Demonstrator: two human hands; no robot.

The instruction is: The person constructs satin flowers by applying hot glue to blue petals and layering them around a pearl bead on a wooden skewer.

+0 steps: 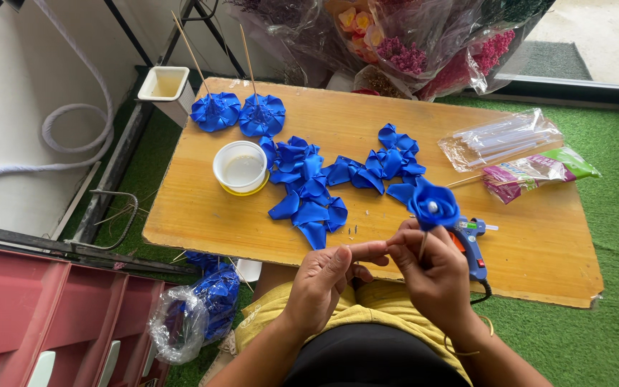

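Up close, a blue ribbon rose with a small pale bead at its centre is standing on a thin wooden stick over the near edge of a low wooden table. The right hand is pinching that stick just under the bloom, fingers curled tight around it. The left hand is reaching across, its extended forefinger and thumb meeting the right hand's fingertips below the flower; whether it is gripping anything itself is not clear.

Just beside the right hand, a blue glue gun is lying on the table, its nozzle pointing right and its cord dropping off the near edge. Loose folded blue ribbon petals are lying scattered across the middle of the board, near a white plastic cup sitting on a yellow lid. Two finished blue ribbon flowers on long skewers are resting at the far left corner, next to a white rectangular tub. A clear bag of glue sticks and a purple-and-green packet are lying at the right. Wrapped bouquets are standing beyond the table on green artificial turf, and a plastic bag of blue ribbon pieces is sitting below the near left edge.
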